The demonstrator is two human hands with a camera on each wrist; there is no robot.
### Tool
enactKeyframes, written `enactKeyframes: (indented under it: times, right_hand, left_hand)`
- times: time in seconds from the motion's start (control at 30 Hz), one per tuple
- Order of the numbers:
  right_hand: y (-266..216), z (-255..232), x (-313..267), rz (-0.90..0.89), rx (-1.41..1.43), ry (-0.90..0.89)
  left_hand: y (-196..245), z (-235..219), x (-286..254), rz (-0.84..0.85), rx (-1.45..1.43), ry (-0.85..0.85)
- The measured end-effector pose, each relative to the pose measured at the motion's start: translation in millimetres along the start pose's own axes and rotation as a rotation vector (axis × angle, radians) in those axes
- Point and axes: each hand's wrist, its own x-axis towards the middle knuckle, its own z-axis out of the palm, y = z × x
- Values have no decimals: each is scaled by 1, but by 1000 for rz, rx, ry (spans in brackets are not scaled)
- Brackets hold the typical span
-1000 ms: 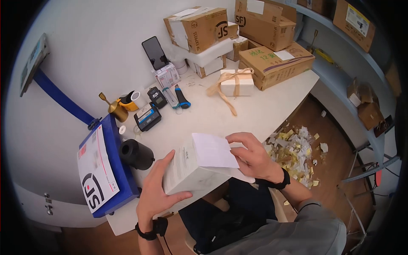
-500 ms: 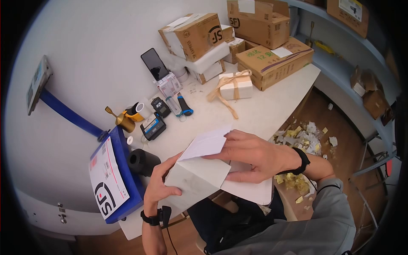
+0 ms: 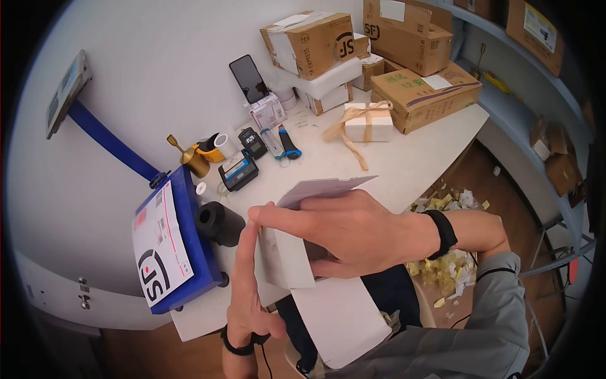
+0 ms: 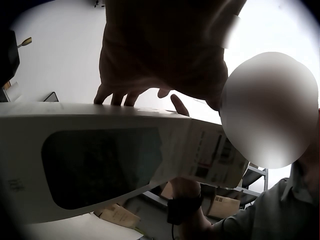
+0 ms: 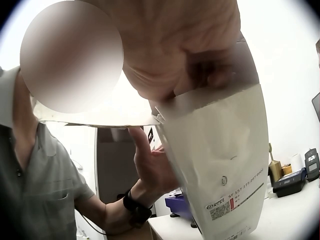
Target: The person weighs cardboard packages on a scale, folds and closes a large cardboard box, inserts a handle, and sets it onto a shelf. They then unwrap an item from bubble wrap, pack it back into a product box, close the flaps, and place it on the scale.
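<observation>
A white box (image 3: 273, 265) with a faint marbled pattern is tilted above the front of the table, its near end open. One pale flap (image 3: 344, 316) hangs toward the lap; another stands up behind my right hand (image 3: 360, 230). That hand reaches into the opening, thumb inside, index finger stretched left to the left hand's fingertips. Inside the opening its other fingers are mostly hidden. My left hand (image 3: 246, 297) lies with straight fingers along the box's left side, thumb away from them. The left wrist view shows a dark rounded panel (image 4: 100, 165) on the box.
A blue scale (image 3: 205, 249) and a black cylinder (image 3: 219, 223) stand left of the box. Farther back are a small label printer (image 3: 238, 170), a cutter (image 3: 290, 144), a propped phone (image 3: 249, 78), a ribbon-tied box (image 3: 368, 123) and several cartons (image 3: 426, 98). Scraps (image 3: 451, 271) litter the floor.
The box has been turned and its end flaps have swung apart, one folding down toward the lap. The right hand moved from the flap's edge left and into the opening.
</observation>
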Motion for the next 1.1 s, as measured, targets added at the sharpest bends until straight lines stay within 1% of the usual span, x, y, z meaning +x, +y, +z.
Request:
enactKeyframes:
  times: [0.03,0.07,0.1,0.13,0.17,0.23,0.27,0.3,0.37,0.4,0.47,0.5,0.57,0.6,0.63,0.7,0.73,0.77,0.83,0.87,0.9,0.93,0.97,1.0,1.03,1.07,1.1]
  right_hand:
    - [-1,2,6,-27,-19,8]
    - [-1,5,10,-33,-18,1]
    - [0,8,15,-84,-27,37]
    - [2,9,18,-135,-38,73]
    - [3,6,21,-139,-39,71]
    - [9,-5,26,-13,-123,-11]
    - [14,-11,27,61,-43,-28]
    - [18,-18,29,60,-48,-30]
    - [23,-32,28,338,108,-9]
    - [27,-35,22,336,100,-12]
    - [42,-40,5,496,209,-1]
    - [43,-42,-1,492,200,0]
    - [42,-43,-17,495,156,-155]
    - [41,-42,-23,466,88,-186]
    - [42,-43,-26,478,92,-177]
    - [45,-42,-32,394,-6,-162]
    - [47,-43,-34,401,-3,-154]
    - [50,-44,-33,416,23,-167]
    - [57,-43,-38,430,48,-173]
    - [62,-37,-44,335,-56,-113]
    - [63,-31,-49,240,-157,-54]
    - [55,-30,-51,270,-228,-85]
    - [60,-24,-57,272,-226,-82]
    - [71,-15,-66,209,-180,-79]
    - [80,-7,-72,149,-133,-75]
    - [88,-3,-75,32,-185,-57]
    - [94,-2,-81,39,-178,-54]
  left_hand:
    - [12,-3,10,-2,2,11]
    - [24,-4,22,-68,-30,-9]
    - [34,-4,31,-131,-62,-30]
    - [40,-2,37,-103,-20,-31]
    - [40,-2,41,-100,-19,-27]
    - [38,-3,50,-205,84,-19]
    - [35,-4,58,-151,127,-27]
    - [30,-5,66,-146,125,-25]
    - [12,-7,81,-155,101,20]
    - [-4,-8,88,-148,97,24]
    - [-31,-10,100,-278,-80,54]
    - [-31,-9,106,-269,-82,55]
    - [-31,-4,117,-280,10,18]
    - [-37,0,122,-210,100,-9]
    - [-41,3,129,-213,96,-23]
    - [-49,4,142,-333,52,-149]
    - [-57,5,146,-297,46,-186]
    - [-62,9,148,-295,48,-196]
    - [-70,16,152,-605,-92,-135]
    - [-72,19,154,-661,-70,-147]
    - [-84,20,153,-659,-66,-150]
    - [-99,22,150,-549,76,-236]
    - [-113,23,147,-438,215,-320]
    - [-92,29,151,-493,288,-364]
    - [-79,34,153,-500,289,-373]
    - [-69,38,154,-548,329,-449]
    - [-65,43,153,-595,368,-524]
